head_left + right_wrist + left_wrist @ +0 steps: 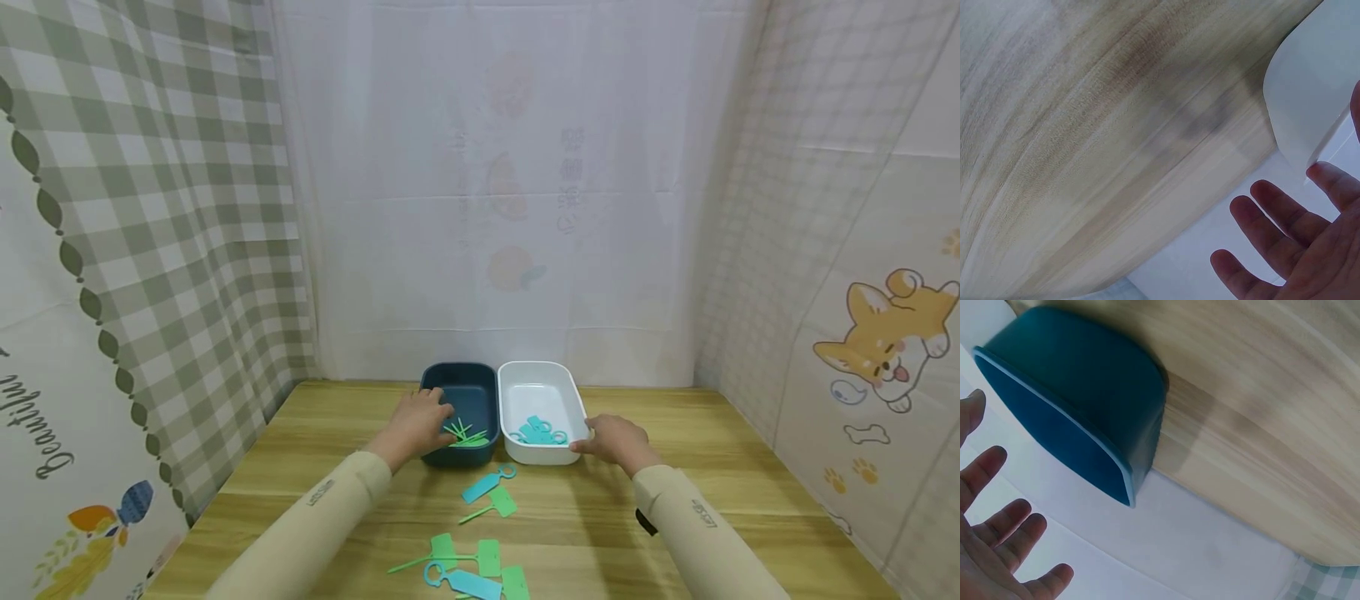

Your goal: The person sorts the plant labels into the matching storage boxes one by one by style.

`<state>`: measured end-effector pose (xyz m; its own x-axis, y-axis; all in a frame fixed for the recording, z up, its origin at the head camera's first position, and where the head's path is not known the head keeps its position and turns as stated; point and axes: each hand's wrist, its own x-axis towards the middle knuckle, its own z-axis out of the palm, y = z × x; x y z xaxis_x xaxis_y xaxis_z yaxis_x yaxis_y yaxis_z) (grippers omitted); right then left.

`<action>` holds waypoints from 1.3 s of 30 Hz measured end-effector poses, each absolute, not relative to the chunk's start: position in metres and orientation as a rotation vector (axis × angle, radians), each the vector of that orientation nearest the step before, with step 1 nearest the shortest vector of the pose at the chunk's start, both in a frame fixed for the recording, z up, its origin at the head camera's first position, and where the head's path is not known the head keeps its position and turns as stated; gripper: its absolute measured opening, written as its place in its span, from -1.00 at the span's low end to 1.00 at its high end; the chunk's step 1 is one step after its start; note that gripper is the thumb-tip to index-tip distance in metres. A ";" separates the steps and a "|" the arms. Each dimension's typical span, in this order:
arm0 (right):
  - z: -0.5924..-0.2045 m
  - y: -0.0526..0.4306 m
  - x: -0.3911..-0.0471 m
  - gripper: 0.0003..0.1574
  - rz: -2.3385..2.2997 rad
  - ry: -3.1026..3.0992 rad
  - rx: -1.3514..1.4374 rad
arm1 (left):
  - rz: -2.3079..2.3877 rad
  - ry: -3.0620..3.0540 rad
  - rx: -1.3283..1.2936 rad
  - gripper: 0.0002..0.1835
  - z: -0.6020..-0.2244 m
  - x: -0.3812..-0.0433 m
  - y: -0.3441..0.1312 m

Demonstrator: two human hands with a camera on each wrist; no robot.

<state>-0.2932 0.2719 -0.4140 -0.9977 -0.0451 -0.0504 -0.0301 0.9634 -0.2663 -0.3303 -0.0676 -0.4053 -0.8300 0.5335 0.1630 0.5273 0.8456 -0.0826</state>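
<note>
A dark blue bin (472,457) and a white bin (542,455) stand side by side at the back of the table. Green tags (480,442) with thin stems lie inside the dark bin, and blue tags (536,433) with ring ends lie in the white one. My left hand (416,423) is at the dark bin's left side, its fingers spread and holding nothing in the left wrist view. At the white bin's right front corner is my right hand (615,439). Its index fingertip (1317,171) is right at the rim, and the other fingers are loosely extended.
In front of the bins lie a blue tag (482,487) and a green tag (502,502). Nearer the front edge, several green tags (489,558) overlap with another blue tag (476,585). Behind the table hangs a white curtain (450,250), with a checked cloth (187,167) on the left.
</note>
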 end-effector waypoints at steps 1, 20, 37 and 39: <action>-0.414 0.272 -0.294 -0.12 -0.415 3.057 -0.059 | 0.047 -2.839 -0.838 -0.54 -0.406 -0.329 -0.068; -0.424 0.271 -0.291 -0.14 -0.424 3.053 -0.052 | 0.107 -2.728 -1.050 -0.60 -0.428 -0.296 -0.060; -0.419 0.273 -0.295 -0.16 -0.415 3.078 -0.065 | 0.119 -2.710 -1.147 -0.60 -0.429 -0.285 -0.050; -0.419 0.273 -0.295 -0.16 -0.412 3.079 -0.068 | 0.124 -2.707 -1.156 -0.61 -0.430 -0.282 -0.049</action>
